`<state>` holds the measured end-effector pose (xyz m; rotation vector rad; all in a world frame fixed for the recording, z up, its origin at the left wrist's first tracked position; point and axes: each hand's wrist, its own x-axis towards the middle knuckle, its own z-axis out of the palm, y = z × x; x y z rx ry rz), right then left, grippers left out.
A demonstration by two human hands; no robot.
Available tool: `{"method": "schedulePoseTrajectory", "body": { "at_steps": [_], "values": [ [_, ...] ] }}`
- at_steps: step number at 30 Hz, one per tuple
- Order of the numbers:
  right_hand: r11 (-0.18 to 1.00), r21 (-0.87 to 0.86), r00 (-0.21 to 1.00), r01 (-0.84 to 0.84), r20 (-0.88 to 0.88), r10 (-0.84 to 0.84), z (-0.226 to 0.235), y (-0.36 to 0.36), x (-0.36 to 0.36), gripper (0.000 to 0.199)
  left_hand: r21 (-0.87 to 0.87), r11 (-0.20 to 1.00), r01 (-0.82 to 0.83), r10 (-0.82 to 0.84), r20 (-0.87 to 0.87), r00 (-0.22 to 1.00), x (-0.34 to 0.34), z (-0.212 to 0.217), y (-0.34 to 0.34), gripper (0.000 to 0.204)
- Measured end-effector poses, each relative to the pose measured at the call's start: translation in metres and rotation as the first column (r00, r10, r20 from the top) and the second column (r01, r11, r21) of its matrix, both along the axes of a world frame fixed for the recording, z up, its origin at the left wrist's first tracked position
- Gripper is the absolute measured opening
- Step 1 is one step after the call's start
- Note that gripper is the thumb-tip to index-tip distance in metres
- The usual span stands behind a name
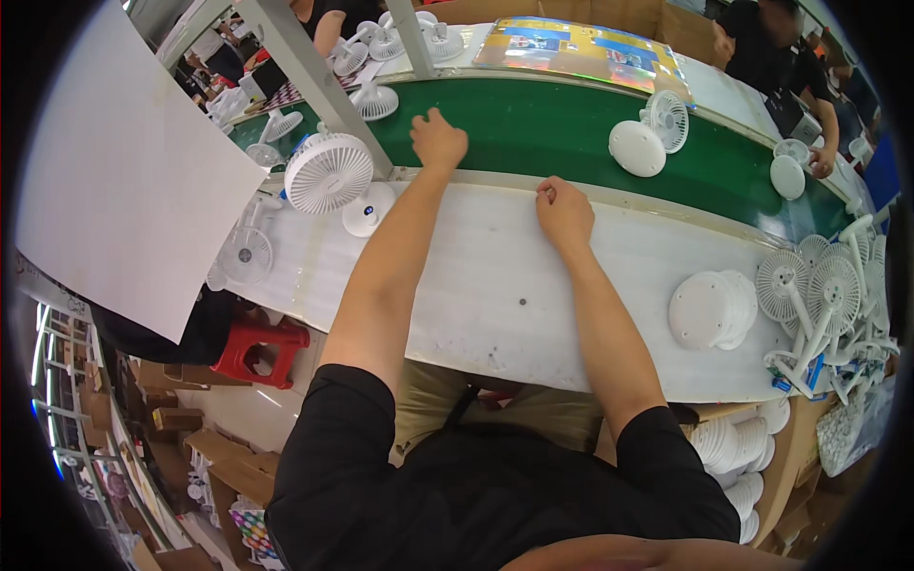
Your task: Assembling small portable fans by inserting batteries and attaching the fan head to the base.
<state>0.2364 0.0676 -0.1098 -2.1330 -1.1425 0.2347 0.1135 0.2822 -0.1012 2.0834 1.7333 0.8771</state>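
Both forearms reach over the white workbench [495, 285]. Left hand [439, 139] rests loosely curled, empty, on the green conveyor belt [543, 128]; right hand [564, 211] is fisted at the bench edge. White desk fan [328, 172] stands just beside the left arm.

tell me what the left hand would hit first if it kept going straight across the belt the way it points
Probably nothing soon: the left hand points across bare green belt; the far white bench edge looks first, though depth is unclear.

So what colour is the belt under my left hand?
Dark green belt, clearest in the head view.
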Motion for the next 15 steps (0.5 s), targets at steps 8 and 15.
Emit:
{"method": "schedulePoseTrajectory", "body": {
  "at_steps": [8,15],
  "values": [
    [1.0,0.026,1.0,0.017,-0.009,-0.017,0.001,0.001,-0.001,0.012,0.327,0.853,-0.408,0.48,-0.183,0.858,-0.02,-0.005,0.071,0.06],
    [1.0,0.013,1.0,0.027,0.002,-0.027,-0.002,0.001,-0.006,0.011,0.101,0.904,-0.414,0.415,-0.433,0.8,-0.043,0.025,0.107,0.057]
  ]
}}
